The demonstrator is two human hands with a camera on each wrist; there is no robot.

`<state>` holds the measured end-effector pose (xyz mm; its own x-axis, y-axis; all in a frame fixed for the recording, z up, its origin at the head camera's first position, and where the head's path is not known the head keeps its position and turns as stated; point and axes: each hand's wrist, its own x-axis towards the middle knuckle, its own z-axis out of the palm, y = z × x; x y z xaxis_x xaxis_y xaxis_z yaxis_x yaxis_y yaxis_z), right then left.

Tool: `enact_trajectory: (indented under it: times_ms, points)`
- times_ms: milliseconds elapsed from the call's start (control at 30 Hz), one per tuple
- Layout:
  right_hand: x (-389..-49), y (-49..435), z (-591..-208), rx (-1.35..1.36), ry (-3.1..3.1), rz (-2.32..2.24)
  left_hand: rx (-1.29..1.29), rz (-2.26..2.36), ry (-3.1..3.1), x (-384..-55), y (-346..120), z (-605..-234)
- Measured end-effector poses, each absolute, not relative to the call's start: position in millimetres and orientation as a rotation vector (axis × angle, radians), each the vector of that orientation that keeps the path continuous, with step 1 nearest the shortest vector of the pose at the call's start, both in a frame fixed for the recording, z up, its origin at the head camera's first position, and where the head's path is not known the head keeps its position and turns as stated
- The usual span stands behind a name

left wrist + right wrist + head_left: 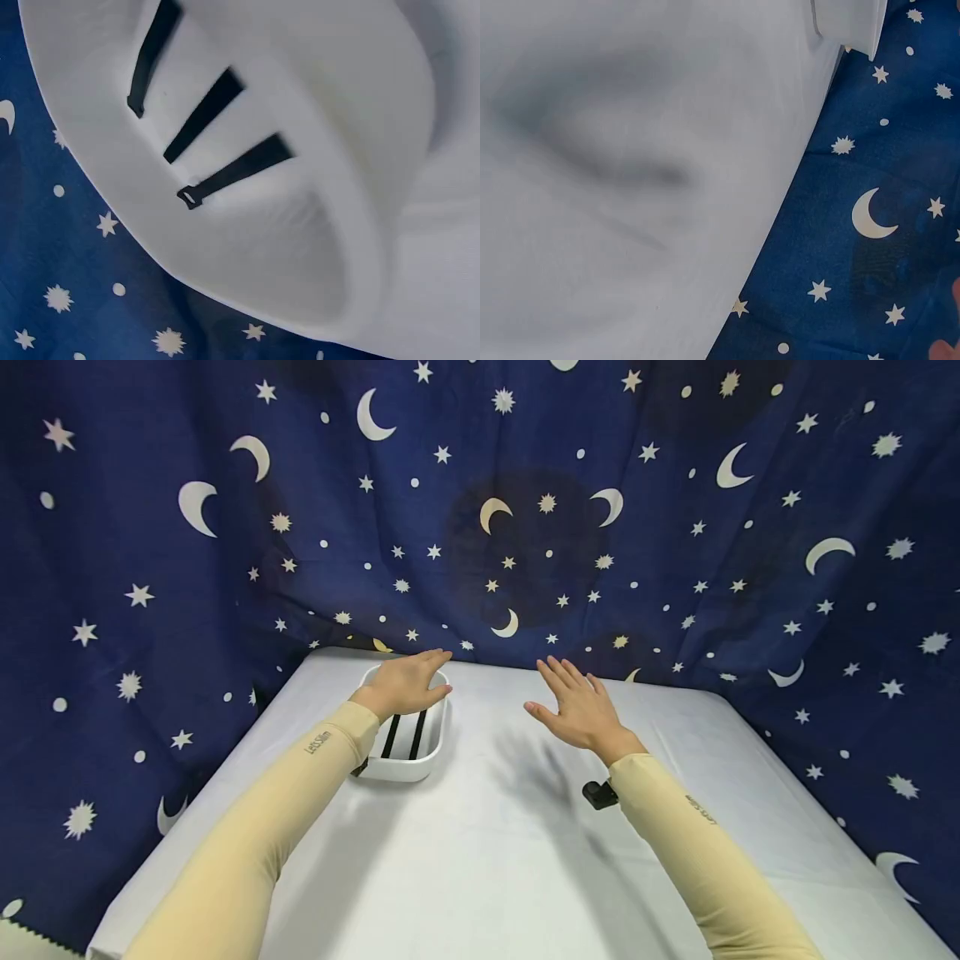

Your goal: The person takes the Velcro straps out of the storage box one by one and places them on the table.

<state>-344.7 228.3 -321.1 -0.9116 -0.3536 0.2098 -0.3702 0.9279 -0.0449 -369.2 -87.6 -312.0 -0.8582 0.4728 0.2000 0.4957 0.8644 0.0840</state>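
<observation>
My left hand (405, 683) hovers over the white oval-cornered tray (438, 752) at the back left of the table, fingers extended and holding nothing. Inside the tray lie three black hook-and-loop straps (238, 169), side by side; one shows a slotted end in the left wrist view. In the head view the hand and sleeve cover part of the tray and one strap. Out over the bare cloth to the right, my right hand (579, 708) is held palm down with its fingers spread, and its shadow falls on the table below.
A white cloth covers the table (480, 860). Behind and on both sides hangs a dark blue curtain (420, 510) with moons and stars, close to the table's back edge. A black device (600, 795) sticks out under the right sleeve.
</observation>
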Motion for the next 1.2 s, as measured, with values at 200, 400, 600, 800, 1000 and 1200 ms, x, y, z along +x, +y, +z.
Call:
enact_trajectory:
  times_ms: [200, 400, 600, 800, 1000, 1200]
  points:
    - [-347.2, 221.9, -324.4, 0.561, -2.885, 0.139, -0.680, -0.236, -2.887, -371.0, -106.0, -316.0]
    - [-348.8, 216.2, -327.0, 0.582, -2.869, 0.157, -0.619, -0.276, -2.909, -371.6, -121.0, -322.5]
    - [-350.8, 209.7, -327.8, 0.586, -2.873, 0.179, -0.518, -0.397, -2.939, -370.4, -137.4, -328.4]
    - [-351.1, 203.6, -329.2, 0.583, -2.889, 0.195, -0.422, -0.480, -2.963, -368.0, -151.1, -335.8]
    - [-353.8, 194.3, -332.3, 0.620, -2.871, 0.215, -0.386, -0.494, -2.976, -369.9, -160.3, -350.3]
    - [-354.5, 181.1, -331.6, 0.659, -2.846, 0.267, -0.350, -0.502, -2.981, -371.3, -164.5, -361.2]
